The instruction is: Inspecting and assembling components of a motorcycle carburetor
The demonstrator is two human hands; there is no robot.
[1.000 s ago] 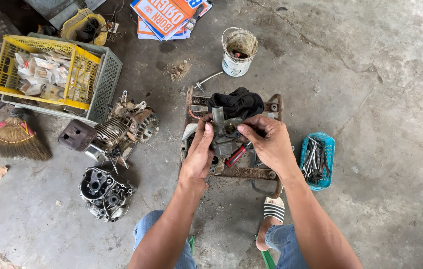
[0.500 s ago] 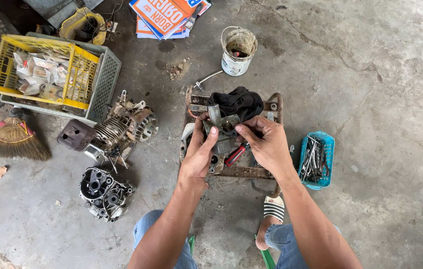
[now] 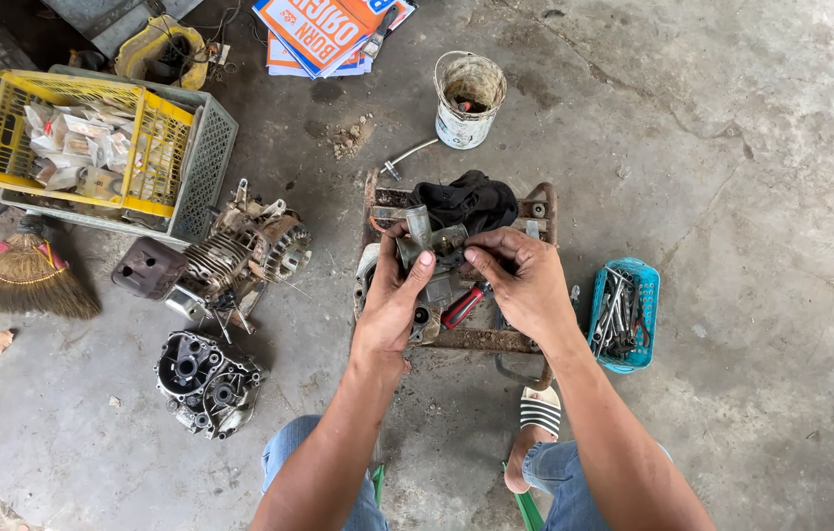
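- Both hands grasp one small grey metal part above the rusty tray: left hand cups it from below, right hand pinches its side.
- Black rag lies at the tray's far end.
- Red-handled tool rests inside the tray.
- Blue basket of wrenches sits just right of the tray.
- Engine block lies left of the tray.

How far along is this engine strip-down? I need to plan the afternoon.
Done: engine block and crankcase half lie apart on the floor. In hand: both hands, left hand and right hand, grip a small metal part. Left: nothing shows reassembled.
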